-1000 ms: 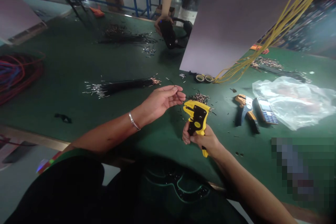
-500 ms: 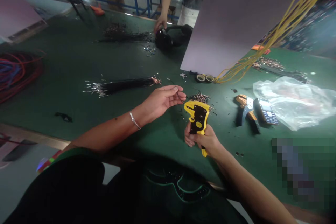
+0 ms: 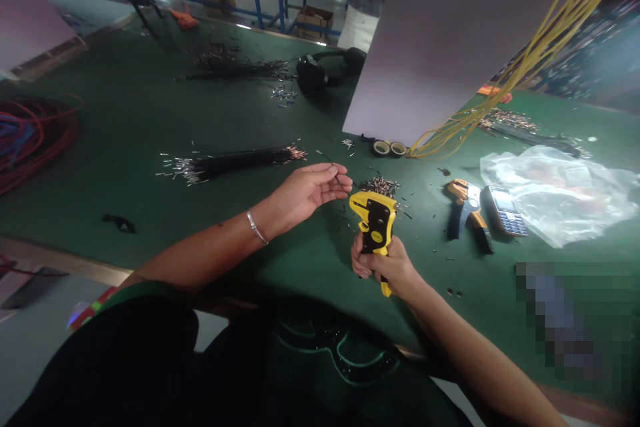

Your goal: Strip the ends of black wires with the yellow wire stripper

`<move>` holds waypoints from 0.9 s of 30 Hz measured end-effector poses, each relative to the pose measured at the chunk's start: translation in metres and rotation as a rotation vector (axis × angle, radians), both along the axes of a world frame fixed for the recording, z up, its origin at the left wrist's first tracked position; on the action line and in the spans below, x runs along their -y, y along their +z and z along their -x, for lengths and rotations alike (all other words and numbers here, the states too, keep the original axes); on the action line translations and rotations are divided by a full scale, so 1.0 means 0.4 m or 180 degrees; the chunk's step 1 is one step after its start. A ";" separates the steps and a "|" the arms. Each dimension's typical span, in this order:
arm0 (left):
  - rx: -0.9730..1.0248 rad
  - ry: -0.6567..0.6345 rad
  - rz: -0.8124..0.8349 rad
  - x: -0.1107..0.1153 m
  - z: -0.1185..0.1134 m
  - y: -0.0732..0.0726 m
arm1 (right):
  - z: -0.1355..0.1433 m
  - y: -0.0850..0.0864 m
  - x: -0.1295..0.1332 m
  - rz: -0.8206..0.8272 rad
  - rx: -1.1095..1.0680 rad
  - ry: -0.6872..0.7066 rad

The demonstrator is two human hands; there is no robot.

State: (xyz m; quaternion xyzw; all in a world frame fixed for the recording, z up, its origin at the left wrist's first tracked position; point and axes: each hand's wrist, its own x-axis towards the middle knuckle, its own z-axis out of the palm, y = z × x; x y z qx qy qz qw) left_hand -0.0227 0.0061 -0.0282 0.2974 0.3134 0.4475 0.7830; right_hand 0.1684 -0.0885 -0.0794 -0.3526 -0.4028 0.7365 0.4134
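Note:
My right hand is wrapped round the handles of a yellow and black wire stripper, its jaws pointing left. Between the fingertips of my left hand is a thin black wire, one end reaching toward the stripper's jaws. Whether the wire sits inside the jaws is too small to tell. Just behind the tool lies a heap of small cut wire bits. A bundle of black wires, with metal ends on the left and copper ends on the right, rests beyond my left hand.
At right lie a second wire stripper, a keypad phone and a clear plastic bag. A grey panel stands behind, yellow wires hanging beside it. Two tape rolls lie at its foot. Black headphones are farther back.
The other person's hand has left the headphones and is out of view. My own hands, the wire and the stripper look almost the same; the view has shifted slightly.

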 end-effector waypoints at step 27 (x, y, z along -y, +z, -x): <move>-0.0808 0.0828 -0.1223 0.039 -0.019 0.038 | 0.002 0.003 -0.037 -0.0291 -0.0267 -0.0429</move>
